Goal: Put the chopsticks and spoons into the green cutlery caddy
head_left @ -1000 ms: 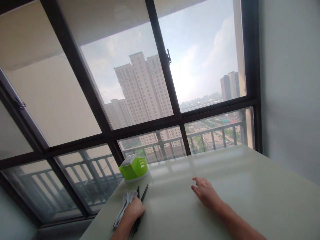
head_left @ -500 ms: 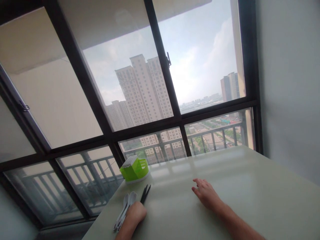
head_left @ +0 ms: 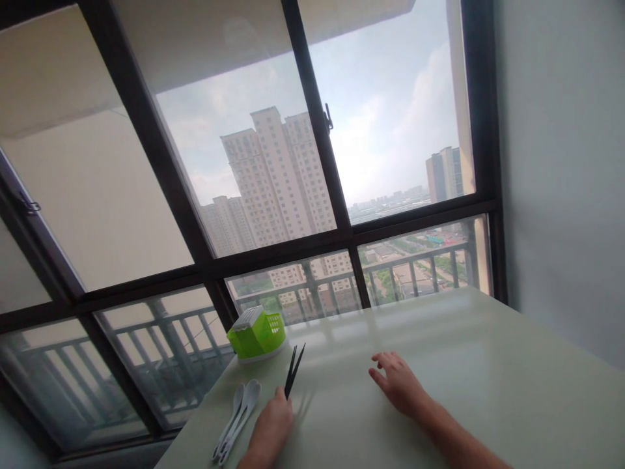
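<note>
Black chopsticks [head_left: 294,371] are gripped in my left hand [head_left: 273,420], their tips angled up and away above the tabletop and casting a shadow. Just left of that hand, white spoons [head_left: 243,417] lie side by side on the pale table [head_left: 351,423]. My right hand [head_left: 399,381] hovers over or rests on the table to the right, fingers stretched forward and slightly bent, with nothing in it. Whether it touches the surface I cannot tell.
A bright green utensil holder [head_left: 258,333] with a white base stands at the table's far left corner. Beyond the table run dark-framed windows [head_left: 278,244] with a railing outside. A pale wall [head_left: 561,195] rises on the right.
My left hand has lifted the chopsticks off the table beside the spoons and moved slightly right. The right hand stays nearly where it was.
</note>
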Demonstrator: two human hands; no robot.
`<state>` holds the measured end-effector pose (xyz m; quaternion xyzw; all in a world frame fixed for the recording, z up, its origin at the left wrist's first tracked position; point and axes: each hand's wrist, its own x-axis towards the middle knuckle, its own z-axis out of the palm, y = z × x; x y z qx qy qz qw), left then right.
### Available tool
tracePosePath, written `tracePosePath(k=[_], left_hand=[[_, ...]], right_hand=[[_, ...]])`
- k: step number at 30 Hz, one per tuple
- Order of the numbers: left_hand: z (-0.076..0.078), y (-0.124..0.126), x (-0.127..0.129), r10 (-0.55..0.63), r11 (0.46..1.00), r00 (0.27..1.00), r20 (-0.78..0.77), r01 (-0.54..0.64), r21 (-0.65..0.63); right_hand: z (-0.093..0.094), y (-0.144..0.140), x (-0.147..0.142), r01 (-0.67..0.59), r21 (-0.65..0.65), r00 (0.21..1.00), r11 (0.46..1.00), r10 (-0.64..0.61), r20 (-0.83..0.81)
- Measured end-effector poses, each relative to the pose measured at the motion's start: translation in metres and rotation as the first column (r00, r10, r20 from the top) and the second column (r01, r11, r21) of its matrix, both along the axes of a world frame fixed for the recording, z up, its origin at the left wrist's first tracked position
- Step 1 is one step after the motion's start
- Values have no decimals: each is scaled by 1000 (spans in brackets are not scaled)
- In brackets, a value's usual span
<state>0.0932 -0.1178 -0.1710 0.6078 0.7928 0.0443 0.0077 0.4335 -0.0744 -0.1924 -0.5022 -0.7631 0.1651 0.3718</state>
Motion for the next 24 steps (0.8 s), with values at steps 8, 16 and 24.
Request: tracePosePath(k=[8, 16, 24], left_hand=[[34, -34, 164, -519, 851, 679, 520, 354, 388], [22, -47, 262, -676, 729, 255, 692, 368, 577], [-31, -38, 268, -596, 773, 379, 708, 509, 378]], right_hand=[[81, -32, -26, -300, -106, 844, 948, 212, -493], [113, -63, 32, -17, 172, 996, 985, 33, -87], [55, -76, 55, 9, 133, 999, 991, -2, -50]])
